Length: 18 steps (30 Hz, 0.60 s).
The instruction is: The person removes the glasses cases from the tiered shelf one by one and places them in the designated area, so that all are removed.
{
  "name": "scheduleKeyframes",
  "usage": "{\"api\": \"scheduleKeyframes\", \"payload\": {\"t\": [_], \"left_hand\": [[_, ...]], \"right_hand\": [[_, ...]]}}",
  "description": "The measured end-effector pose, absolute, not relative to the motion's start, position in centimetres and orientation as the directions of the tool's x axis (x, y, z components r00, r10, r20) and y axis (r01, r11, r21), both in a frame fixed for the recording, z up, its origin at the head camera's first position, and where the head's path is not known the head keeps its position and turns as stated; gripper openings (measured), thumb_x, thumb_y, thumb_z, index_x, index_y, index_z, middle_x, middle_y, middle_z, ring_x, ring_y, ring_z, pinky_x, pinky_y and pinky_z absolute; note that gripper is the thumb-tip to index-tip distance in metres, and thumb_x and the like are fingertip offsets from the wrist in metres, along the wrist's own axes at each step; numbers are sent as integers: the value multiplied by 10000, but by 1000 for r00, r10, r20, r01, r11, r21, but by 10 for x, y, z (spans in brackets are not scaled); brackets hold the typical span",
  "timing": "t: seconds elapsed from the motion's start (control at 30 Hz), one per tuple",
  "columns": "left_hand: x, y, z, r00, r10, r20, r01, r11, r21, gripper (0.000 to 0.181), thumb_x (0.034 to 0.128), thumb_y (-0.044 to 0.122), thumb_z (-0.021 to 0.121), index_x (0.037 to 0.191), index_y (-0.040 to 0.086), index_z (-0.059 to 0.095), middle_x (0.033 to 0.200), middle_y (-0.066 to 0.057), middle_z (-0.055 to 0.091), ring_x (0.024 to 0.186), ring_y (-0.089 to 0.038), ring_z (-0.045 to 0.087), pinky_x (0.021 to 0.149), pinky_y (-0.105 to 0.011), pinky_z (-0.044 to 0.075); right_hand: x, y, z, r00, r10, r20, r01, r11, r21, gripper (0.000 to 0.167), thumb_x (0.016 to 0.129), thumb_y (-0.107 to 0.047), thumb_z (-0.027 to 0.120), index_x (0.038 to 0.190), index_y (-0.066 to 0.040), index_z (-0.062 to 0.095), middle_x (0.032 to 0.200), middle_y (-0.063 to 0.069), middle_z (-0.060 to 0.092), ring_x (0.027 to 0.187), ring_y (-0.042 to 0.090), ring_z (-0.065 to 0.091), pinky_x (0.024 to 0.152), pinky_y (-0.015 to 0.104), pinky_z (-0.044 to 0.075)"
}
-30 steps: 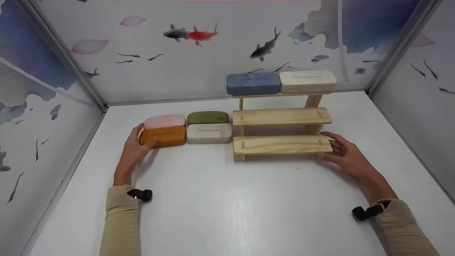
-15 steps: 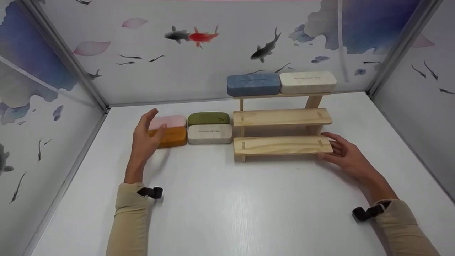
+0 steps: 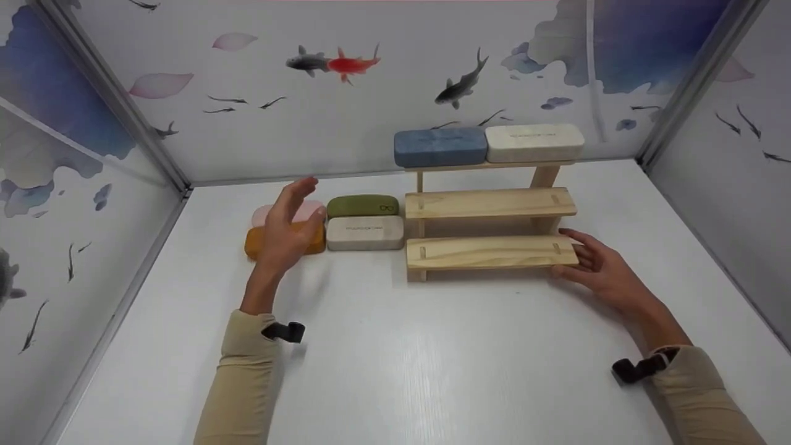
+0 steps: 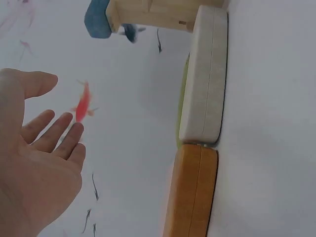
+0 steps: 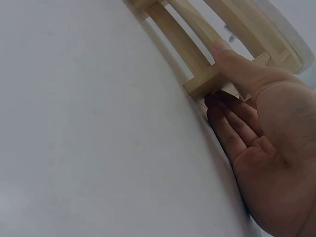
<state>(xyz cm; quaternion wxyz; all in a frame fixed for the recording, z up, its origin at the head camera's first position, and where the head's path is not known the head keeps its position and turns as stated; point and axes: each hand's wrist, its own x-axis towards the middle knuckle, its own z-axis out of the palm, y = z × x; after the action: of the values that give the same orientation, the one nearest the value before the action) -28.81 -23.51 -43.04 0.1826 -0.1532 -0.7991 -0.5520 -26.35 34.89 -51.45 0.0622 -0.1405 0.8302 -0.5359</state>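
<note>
My left hand [image 3: 284, 240] is raised over the orange case [image 3: 255, 242] and pink case [image 3: 264, 214], its fingers apart and nothing in its grasp; the left wrist view shows its bare palm [image 4: 42, 182]. A white case [image 3: 364, 233] lies to the right, in front of a green case [image 3: 355, 204]. My right hand [image 3: 609, 278] grips the right end of the bottom step of the wooden stand [image 3: 491, 252]. In the right wrist view its thumb lies on the wood [image 5: 205, 81] and the fingers of the hand [image 5: 276, 153] pass behind the end.
On the stand's top step, a blue case [image 3: 440, 147] and another white case [image 3: 535, 142] lie side by side. The white tabletop [image 3: 395, 352] is bounded by printed panels [image 3: 247, 136] at the back and on both sides.
My left hand has let go of the orange case, lifted, and moved right across the orange and pink cases. The right hand and the stand have kept their places.
</note>
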Motion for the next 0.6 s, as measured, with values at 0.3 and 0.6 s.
{"api": "scheduleKeyframes", "payload": {"t": [0.3, 0.6], "left_hand": [[-295, -206, -420, -861, 99, 498, 505, 271, 819, 548, 1064, 113, 700, 1578, 52, 522, 1593, -35, 576, 1510, -196, 530, 1338, -378, 355], [-303, -179, -411, -840, 163, 517, 542, 292, 788, 611, 1062, 143, 712, 1617, 60, 470, 1630, -84, 537, 1525, -276, 526, 1329, -363, 367]], "right_hand": [[-263, 348, -514, -949, -311, 51, -169, 367, -915, 797, 1027, -206, 776, 1697, -132, 349, 1639, 283, 474, 1275, -82, 627, 985, 121, 569], [-265, 348, -515, -952, -299, 67, -182, 378, -908, 793, 1019, -196, 787, 1684, -105, 366, 1621, 294, 487, 1265, -92, 627, 985, 115, 566]]}}
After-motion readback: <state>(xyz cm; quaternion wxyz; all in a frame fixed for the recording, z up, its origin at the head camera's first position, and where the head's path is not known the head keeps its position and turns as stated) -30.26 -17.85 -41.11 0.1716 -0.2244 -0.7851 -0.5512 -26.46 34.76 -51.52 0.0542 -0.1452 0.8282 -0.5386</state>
